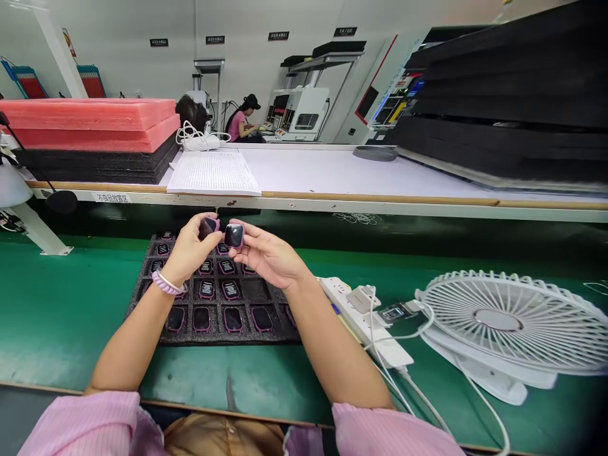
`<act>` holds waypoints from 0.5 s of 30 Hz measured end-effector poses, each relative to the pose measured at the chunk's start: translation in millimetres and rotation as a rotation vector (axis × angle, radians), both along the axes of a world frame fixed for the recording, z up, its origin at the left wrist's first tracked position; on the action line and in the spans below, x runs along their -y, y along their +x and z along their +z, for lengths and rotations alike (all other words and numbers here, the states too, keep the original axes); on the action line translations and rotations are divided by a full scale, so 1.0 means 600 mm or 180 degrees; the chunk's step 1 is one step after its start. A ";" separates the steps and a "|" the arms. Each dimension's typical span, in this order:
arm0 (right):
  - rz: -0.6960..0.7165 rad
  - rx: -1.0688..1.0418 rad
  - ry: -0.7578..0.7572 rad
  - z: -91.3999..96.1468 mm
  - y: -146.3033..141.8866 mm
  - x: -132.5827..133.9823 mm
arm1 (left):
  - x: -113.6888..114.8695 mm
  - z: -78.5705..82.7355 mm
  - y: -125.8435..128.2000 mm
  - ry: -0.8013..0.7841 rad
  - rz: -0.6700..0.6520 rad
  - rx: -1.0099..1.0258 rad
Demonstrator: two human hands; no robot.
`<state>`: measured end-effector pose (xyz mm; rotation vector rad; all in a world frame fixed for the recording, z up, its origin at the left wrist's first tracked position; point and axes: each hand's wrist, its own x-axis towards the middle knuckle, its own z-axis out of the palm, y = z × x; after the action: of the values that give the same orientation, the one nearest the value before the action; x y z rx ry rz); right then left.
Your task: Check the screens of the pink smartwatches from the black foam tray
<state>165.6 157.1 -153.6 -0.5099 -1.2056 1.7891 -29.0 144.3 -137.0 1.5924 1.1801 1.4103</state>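
My left hand [190, 250] is closed round a small pink watch body [208, 226] with a dark screen. My right hand [266, 253] pinches a second pink watch body [234, 235], its screen turned toward me. Both hands hover side by side over a black foam tray [259, 290] on the green mat. The tray holds several more pink watch bodies [231, 290] in square pockets; a few pockets on its right side are bare. A beaded pink bracelet [166, 284] sits on my left wrist.
A white power strip [375, 335] with plugs and cables lies right of the tray, beside a white fan [508, 323] lying flat. Behind runs a raised shelf with a white perforated sheet [213, 172], pink foam [90, 123] and black foam stacks [513, 101]. A person sits at a far bench.
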 end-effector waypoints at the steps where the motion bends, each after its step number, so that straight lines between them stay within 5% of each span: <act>1: 0.0013 0.0000 0.0106 0.010 -0.003 0.008 | 0.005 0.007 -0.002 0.0142 0.0060 -0.0118; 4: 0.0033 0.0019 0.0345 0.022 -0.008 0.027 | 0.021 0.017 -0.005 0.0412 0.0214 -0.0450; 15: 0.0051 -0.0273 0.0251 -0.017 -0.021 0.002 | 0.010 -0.005 0.006 0.0431 0.0379 -0.0818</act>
<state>152.8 156.0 -163.5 -0.3754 -1.2184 1.7515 -25.3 138.2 -139.9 1.8683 1.3717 1.4165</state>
